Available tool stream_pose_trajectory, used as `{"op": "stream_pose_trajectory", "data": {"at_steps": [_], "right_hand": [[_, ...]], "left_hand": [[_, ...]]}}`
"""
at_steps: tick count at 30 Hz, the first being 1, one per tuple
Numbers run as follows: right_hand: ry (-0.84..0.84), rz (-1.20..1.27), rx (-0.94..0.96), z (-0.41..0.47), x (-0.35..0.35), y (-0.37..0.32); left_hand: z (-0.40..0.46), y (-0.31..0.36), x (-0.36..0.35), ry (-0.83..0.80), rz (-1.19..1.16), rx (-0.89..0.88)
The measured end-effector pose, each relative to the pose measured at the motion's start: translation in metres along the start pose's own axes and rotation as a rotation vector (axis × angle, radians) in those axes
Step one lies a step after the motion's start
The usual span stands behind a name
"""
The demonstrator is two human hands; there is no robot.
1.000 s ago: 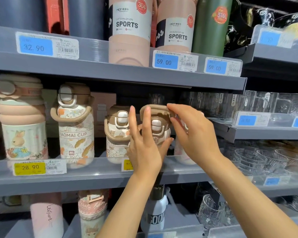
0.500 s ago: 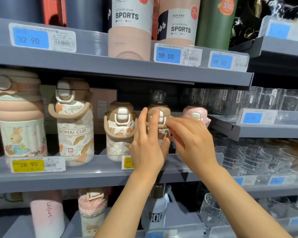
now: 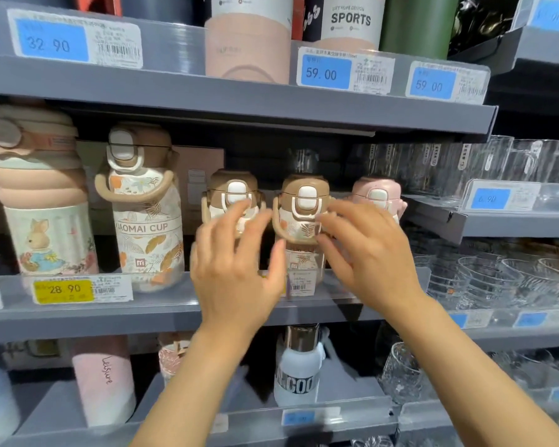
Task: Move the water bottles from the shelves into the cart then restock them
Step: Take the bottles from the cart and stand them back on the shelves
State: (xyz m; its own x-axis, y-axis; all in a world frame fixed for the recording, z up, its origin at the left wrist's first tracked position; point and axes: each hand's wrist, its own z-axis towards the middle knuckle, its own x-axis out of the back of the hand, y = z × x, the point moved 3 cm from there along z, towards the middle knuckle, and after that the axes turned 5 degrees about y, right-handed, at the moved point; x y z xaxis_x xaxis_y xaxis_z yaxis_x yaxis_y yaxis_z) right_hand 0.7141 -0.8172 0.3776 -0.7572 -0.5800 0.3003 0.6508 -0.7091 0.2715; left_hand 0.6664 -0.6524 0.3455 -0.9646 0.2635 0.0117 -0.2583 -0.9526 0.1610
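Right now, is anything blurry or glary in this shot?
Head view: both the left hand and right hand are motion-smeared at the fingertips; the clear shelf-edge strip shows pale glare; shelf lines bow toward the frame edges; the glassware looks soft.

At ten o'clock we read "32.90" on a blue price tag (image 3: 53, 41) fixed to the top shelf rail (image 3: 239, 101); toward one o'clock two more blue tags, the first (image 3: 326, 72) and the second (image 3: 432, 83), each show "59.00". Above them at twelve o'clock, a white-banded flask (image 3: 352, 21) carries "SPORTS". At nine o'clock a floral bottle (image 3: 144, 217) reads "XIAOMAI CUP", with a yellow tag (image 3: 63, 290) below it marked "28.90". At seven o'clock we make out "Leisure" on a pink tumbler (image 3: 102, 385). The other labels are too blurred to read.
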Motion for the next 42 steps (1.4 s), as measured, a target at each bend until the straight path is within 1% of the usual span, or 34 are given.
{"op": "stream_pose_trajectory", "data": {"at_steps": [2, 3, 4, 6, 8, 9, 13, 19, 20, 21, 23, 25, 26, 27, 29, 31, 32, 34, 35, 36, 39, 42], "right_hand": [[-0.071, 0.049, -0.086, 0.029, 0.004, 0.000], [-0.163, 0.033, -0.117, 0.045, 0.003, -0.001], [-0.290, -0.007, -0.139, 0.059, 0.000, -0.001], [-0.514, -0.113, -0.137, 0.078, -0.007, 0.000], [-0.626, -0.128, -0.116, 0.081, -0.013, 0.003], [-0.646, -0.094, -0.127, 0.081, -0.014, 0.005], [-0.639, 0.073, -0.207, 0.074, -0.013, 0.013], [-0.598, 0.101, -0.200, 0.066, -0.009, 0.009], [-0.562, 0.111, -0.197, 0.062, -0.005, 0.008], [-0.492, 0.127, -0.195, 0.056, 0.000, 0.007], [-0.275, 0.139, -0.228, 0.040, 0.015, 0.013], [-0.076, 0.139, -0.371, 0.020, 0.035, 0.028], [-0.026, 0.136, -0.474, 0.012, 0.044, 0.038], [-0.015, 0.131, -0.582, 0.006, 0.051, 0.047], [-0.099, 0.143, -0.755, -0.007, 0.056, 0.060], [-0.217, 0.186, -0.827, -0.016, 0.052, 0.063], [-0.253, 0.212, -0.852, -0.018, 0.050, 0.064], [-0.288, 0.273, -0.910, -0.020, 0.045, 0.066], [-0.300, 0.304, -0.930, -0.021, 0.043, 0.066], [-0.312, 0.335, -0.936, -0.020, 0.041, 0.066], [-0.330, 0.437, -0.923, -0.019, 0.033, 0.066], [-0.296, 0.525, -1.027, -0.016, 0.027, 0.076]], "left_hand": [[0.023, -0.013, -0.001, -0.021, 0.043, -0.039], [0.034, -0.019, -0.004, -0.055, 0.064, -0.064], [0.044, -0.023, -0.006, -0.091, 0.086, -0.084], [0.053, -0.031, -0.012, -0.165, 0.138, -0.117], [0.053, -0.038, -0.016, -0.223, 0.162, -0.156], [0.051, -0.040, -0.017, -0.240, 0.153, -0.173], [0.048, -0.044, -0.017, -0.243, 0.118, -0.195], [0.045, -0.040, -0.018, -0.296, 0.126, -0.155], [0.043, -0.036, -0.017, -0.290, 0.127, -0.150], [0.040, -0.031, -0.016, -0.275, 0.111, -0.148], [0.035, -0.014, -0.016, -0.229, 0.030, -0.173], [0.031, 0.006, -0.018, -0.195, -0.078, -0.207], [0.033, 0.016, -0.022, -0.196, -0.125, -0.229], [0.038, 0.027, -0.027, -0.215, -0.160, -0.259], [0.051, 0.049, -0.041, -0.274, -0.166, -0.338], [0.069, 0.070, -0.056, -0.344, -0.105, -0.405], [0.075, 0.080, -0.063, -0.411, -0.070, -0.426], [0.076, 0.095, -0.076, -0.608, 0.012, -0.442], [0.073, 0.098, -0.083, -0.677, 0.052, -0.442], [0.069, 0.100, -0.087, -0.698, 0.079, -0.445], [0.065, 0.102, -0.089, -0.655, 0.062, -0.416], [0.067, 0.099, -0.087, -0.619, -0.021, -0.354]]}}
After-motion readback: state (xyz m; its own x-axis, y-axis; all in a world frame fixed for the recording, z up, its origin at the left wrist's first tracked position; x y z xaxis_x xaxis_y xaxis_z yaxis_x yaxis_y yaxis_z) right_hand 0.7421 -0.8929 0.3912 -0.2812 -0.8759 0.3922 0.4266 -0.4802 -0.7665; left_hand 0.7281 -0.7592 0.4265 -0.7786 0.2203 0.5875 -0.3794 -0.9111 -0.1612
